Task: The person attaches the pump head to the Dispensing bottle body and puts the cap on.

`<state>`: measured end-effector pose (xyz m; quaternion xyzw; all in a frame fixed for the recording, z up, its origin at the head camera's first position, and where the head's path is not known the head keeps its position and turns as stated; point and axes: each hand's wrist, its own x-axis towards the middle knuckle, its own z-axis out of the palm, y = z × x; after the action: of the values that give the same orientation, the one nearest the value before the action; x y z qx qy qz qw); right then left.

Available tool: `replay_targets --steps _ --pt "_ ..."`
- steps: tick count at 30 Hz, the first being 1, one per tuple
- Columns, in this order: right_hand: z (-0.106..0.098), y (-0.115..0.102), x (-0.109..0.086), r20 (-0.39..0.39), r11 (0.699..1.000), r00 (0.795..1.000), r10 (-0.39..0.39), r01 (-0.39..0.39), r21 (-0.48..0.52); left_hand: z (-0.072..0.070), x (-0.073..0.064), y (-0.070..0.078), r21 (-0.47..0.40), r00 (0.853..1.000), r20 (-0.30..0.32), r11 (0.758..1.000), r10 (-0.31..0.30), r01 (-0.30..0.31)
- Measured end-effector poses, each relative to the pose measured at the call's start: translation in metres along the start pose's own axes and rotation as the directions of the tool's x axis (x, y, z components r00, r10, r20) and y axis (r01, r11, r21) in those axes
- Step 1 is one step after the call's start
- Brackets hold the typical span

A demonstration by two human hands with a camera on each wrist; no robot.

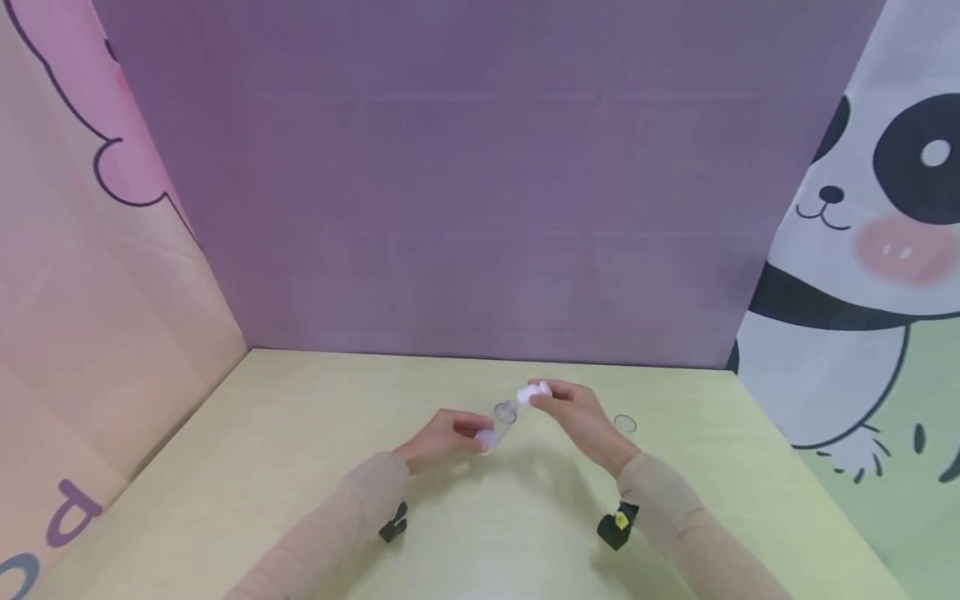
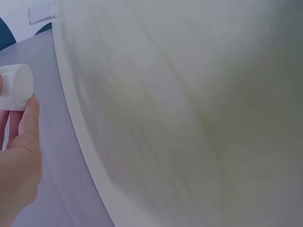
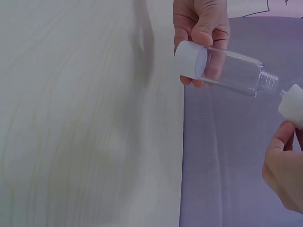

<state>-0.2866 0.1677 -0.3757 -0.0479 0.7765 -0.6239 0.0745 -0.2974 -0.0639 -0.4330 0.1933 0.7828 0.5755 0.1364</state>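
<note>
My left hand (image 1: 442, 439) grips a clear bottle (image 1: 507, 414) by its white base (image 3: 189, 59). The bottle is tilted, with its bare threaded neck (image 3: 270, 81) towards the right hand. A white pump top (image 1: 531, 394) is pinched in the fingers of my right hand (image 1: 581, 417). In the right wrist view a small nozzle on the pump top (image 3: 292, 106) points at the neck, a short gap apart. Both parts are held above the table. The left wrist view catches only the white base (image 2: 22, 87) and part of the left hand (image 2: 21, 158).
A thin clear ring (image 1: 625, 423) lies on the pale wooden table (image 1: 487, 542), to the right of the right hand. A purple backdrop (image 1: 480, 208) rises behind the table, with printed panels at both sides. Black straps (image 1: 618, 525) hang below the wrists.
</note>
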Motion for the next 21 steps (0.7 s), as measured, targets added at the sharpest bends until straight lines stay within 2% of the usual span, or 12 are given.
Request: replay_targets --steps 8,14,21 --pt "0.0024 0.0013 0.0000 -0.003 1.000 1.000 -0.006 0.006 0.014 0.0068 0.0009 0.0007 -0.017 1.000 0.015 1.000 0.011 -0.011" --pt "0.0035 0.0037 0.0003 0.027 0.999 0.999 -0.040 0.041 -0.018 0.0093 0.0012 0.0035 -0.016 1.000 0.008 1.000 -0.018 0.018" --pt "0.0056 0.0039 -0.0003 0.041 0.999 0.999 -0.032 0.033 -0.016 0.0101 0.0032 0.0046 0.001 1.000 0.008 1.000 -0.027 0.027"
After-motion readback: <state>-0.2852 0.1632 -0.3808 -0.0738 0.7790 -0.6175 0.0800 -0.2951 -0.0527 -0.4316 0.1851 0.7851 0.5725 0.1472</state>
